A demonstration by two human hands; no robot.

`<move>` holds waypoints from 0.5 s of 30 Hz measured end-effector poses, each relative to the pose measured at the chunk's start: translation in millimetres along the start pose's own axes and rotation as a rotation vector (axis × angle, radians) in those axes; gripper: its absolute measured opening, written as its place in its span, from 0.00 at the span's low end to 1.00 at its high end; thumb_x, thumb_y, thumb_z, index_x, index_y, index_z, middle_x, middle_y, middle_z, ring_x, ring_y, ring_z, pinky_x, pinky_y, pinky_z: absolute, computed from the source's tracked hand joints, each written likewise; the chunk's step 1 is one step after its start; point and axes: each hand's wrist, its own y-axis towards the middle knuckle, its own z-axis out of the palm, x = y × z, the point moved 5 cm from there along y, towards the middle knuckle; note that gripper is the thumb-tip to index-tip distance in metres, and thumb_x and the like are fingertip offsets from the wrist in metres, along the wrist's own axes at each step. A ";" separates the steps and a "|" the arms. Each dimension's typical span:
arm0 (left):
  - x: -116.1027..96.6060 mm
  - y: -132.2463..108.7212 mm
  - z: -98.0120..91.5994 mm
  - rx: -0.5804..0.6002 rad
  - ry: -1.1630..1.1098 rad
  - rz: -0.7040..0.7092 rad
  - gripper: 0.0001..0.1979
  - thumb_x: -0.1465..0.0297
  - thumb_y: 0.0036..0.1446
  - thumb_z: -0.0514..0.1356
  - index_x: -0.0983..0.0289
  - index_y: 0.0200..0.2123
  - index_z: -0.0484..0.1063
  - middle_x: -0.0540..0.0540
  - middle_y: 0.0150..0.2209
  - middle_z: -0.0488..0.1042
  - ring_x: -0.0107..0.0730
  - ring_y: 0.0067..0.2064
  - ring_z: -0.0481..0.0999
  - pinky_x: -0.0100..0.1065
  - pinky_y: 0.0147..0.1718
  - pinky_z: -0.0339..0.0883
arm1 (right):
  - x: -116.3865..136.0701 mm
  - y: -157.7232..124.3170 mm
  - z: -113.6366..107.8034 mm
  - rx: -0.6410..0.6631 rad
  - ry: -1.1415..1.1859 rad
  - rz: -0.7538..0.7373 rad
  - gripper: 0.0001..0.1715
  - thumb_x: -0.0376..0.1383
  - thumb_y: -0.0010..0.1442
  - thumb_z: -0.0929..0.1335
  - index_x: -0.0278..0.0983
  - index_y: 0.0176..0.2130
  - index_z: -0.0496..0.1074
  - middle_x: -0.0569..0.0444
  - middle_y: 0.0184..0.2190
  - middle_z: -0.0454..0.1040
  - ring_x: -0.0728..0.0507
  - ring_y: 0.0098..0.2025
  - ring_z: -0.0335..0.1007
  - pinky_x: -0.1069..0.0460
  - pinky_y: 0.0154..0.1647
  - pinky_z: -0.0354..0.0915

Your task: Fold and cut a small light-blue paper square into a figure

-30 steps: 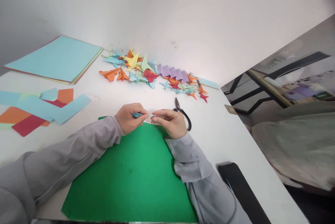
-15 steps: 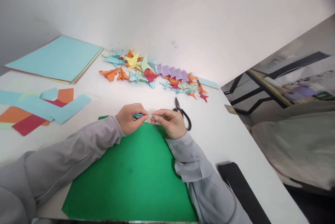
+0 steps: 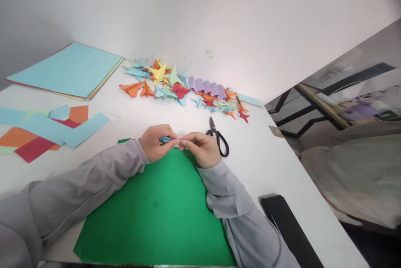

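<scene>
Between my two hands is a small folded piece of light blue paper (image 3: 165,139), mostly covered by fingers. My left hand (image 3: 156,143) pinches its body, with the blue edge showing above the thumb. At its right end, the thumb and forefinger of my right hand (image 3: 202,147) close on the tip, touching the left fingertips. Both hands hover over the far edge of a green mat (image 3: 156,205). Black-handled scissors (image 3: 217,136) lie just beyond my right hand, blades pointing away.
Folded paper figures (image 3: 159,73) in several colours and a pleated purple paper (image 3: 206,87) line the wall. Cut paper pieces (image 3: 36,149) lie at left, below a stack of coloured sheets (image 3: 69,69). A black flat object (image 3: 290,230) rests at lower right.
My right hand has shifted slightly left, and its fingertips now meet those of my left hand on the blue paper. The left hand has hardly moved.
</scene>
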 end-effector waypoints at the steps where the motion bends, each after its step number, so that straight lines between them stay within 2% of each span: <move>1: 0.0 0.1 0.2 0.002 -0.006 0.002 0.06 0.75 0.49 0.57 0.68 0.25 0.74 0.52 0.20 0.69 0.24 0.23 0.68 0.27 0.23 0.62 | 0.3 -0.1 -0.3 0.002 -0.018 0.000 0.08 0.39 0.48 0.71 0.35 0.26 0.74 0.55 0.18 0.74 0.48 0.22 0.70 0.53 0.25 0.68; 11: 6.3 -1.1 1.1 0.004 -0.032 -0.086 0.07 0.72 0.47 0.57 0.69 0.26 0.74 0.55 0.23 0.71 0.26 0.24 0.69 0.28 0.22 0.62 | 1.5 0.0 -4.7 -0.006 0.017 0.011 0.09 0.39 0.46 0.72 0.35 0.25 0.73 0.55 0.19 0.74 0.49 0.21 0.69 0.53 0.24 0.67; 15: 8.0 -1.7 -0.9 -0.033 -0.032 -0.174 0.07 0.72 0.46 0.58 0.70 0.28 0.74 0.55 0.25 0.73 0.24 0.23 0.69 0.26 0.21 0.62 | 3.4 -0.6 -7.5 -0.042 -0.001 -0.017 0.08 0.38 0.47 0.71 0.35 0.26 0.73 0.55 0.19 0.73 0.49 0.22 0.69 0.53 0.24 0.66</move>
